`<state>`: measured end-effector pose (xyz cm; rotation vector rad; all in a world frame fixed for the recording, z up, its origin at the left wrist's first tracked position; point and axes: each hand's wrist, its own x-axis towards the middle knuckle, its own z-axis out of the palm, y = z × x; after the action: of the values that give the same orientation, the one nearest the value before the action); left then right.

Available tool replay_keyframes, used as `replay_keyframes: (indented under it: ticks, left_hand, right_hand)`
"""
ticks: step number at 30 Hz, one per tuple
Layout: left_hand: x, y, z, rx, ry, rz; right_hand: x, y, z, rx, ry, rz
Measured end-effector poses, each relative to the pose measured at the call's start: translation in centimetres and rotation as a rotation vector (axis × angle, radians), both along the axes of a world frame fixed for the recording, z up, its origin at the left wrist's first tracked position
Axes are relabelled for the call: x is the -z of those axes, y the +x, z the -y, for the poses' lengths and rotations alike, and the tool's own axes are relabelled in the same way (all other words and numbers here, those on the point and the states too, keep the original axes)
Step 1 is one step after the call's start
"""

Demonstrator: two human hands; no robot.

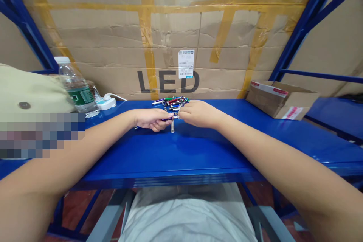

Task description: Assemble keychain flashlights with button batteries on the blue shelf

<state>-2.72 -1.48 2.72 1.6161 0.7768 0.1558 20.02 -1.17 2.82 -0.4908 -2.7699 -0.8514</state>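
Observation:
My left hand [150, 119] and my right hand [197, 114] meet over the blue shelf [198, 147], both closed on one small purple pen-shaped tube [169, 118] with a silver tip. A short silver piece [172, 127] hangs or stands just below it. Right behind the hands lies a pile of several similar small coloured tubes [172, 102], purple, red, green and silver.
A plastic water bottle [76, 89] and a white power strip [106, 102] stand at the left by a beige cloth item [28, 90]. An open cardboard box [279, 98] sits at the right. A taped carton marked LED [170, 38] walls the back.

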Motion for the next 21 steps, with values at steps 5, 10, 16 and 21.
replay_keyframes:
  ticks: [5,10,16,21]
  left_hand:
    - [0.0,0.3,0.1,-0.032,0.496,-0.030]
    - [0.2,1.1,-0.1,-0.143,1.407,-0.287]
    - [0.3,1.1,-0.5,-0.046,1.794,-0.480]
    - [0.1,0.9,-1.0,-0.096,1.635,-0.426]
  right_hand:
    - [0.5,0.0,0.3,0.009,-0.283,-0.238]
    - [1.3,-1.0,0.4,0.079,-1.224,-0.819]
    - [1.0,-1.4,0.5,0.151,-1.929,-0.940]
    - [0.9,-1.1,0.3,0.197,-1.558,-0.859]
